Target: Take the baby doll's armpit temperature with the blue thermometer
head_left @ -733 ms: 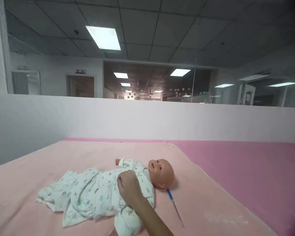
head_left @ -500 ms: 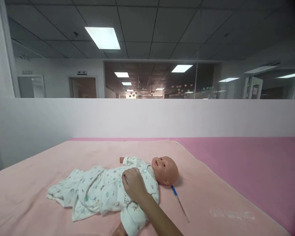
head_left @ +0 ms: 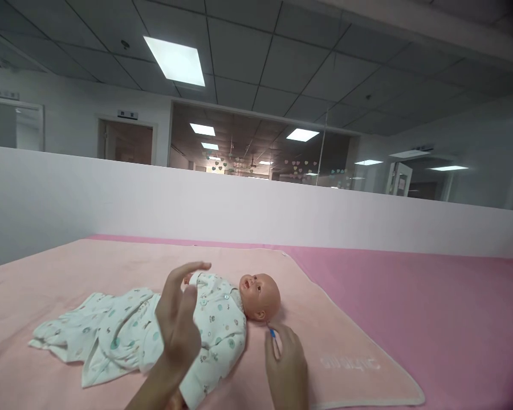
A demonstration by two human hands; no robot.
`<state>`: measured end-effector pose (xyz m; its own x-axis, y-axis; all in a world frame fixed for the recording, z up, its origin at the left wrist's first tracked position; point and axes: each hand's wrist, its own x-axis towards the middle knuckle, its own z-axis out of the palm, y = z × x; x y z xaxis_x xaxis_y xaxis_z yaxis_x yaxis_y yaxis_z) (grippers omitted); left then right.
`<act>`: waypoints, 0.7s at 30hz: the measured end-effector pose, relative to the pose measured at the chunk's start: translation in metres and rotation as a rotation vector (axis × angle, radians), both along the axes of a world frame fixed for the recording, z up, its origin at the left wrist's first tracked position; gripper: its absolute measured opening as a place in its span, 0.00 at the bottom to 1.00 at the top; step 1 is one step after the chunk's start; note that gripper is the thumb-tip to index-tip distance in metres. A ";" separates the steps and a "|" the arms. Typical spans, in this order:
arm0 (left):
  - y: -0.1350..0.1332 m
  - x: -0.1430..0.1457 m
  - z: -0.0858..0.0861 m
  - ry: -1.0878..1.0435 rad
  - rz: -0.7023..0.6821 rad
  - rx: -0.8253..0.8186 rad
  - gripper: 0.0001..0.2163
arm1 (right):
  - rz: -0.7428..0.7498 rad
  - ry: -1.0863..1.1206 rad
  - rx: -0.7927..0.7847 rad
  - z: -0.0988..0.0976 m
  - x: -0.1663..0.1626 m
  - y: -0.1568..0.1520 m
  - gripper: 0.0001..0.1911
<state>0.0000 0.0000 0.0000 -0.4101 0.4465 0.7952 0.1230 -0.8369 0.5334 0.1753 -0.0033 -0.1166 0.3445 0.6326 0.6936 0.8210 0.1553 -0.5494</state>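
Left hand (head_left: 179, 319): raised over doll (head_left: 196, 324), fingers spread, holding nothing.
Right hand (head_left: 287, 361): fingers pinched on blue pen (head_left: 272, 334), right of doll's head.
Blanket (head_left: 346, 353): pink, beneath.

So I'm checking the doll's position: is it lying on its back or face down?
On its back: the baby doll lies on the pink blanket, face up toward the ceiling.
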 end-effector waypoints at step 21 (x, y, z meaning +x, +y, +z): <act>0.123 -0.028 -0.066 -0.097 -1.009 -0.750 0.12 | 0.449 0.457 -0.151 0.095 -0.022 0.008 0.13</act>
<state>-0.0283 0.1232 -0.0656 0.3333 0.9220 0.1970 -0.4589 -0.0239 0.8882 0.1529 0.0045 -0.0217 0.2632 0.8626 0.4321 0.3730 0.3220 -0.8701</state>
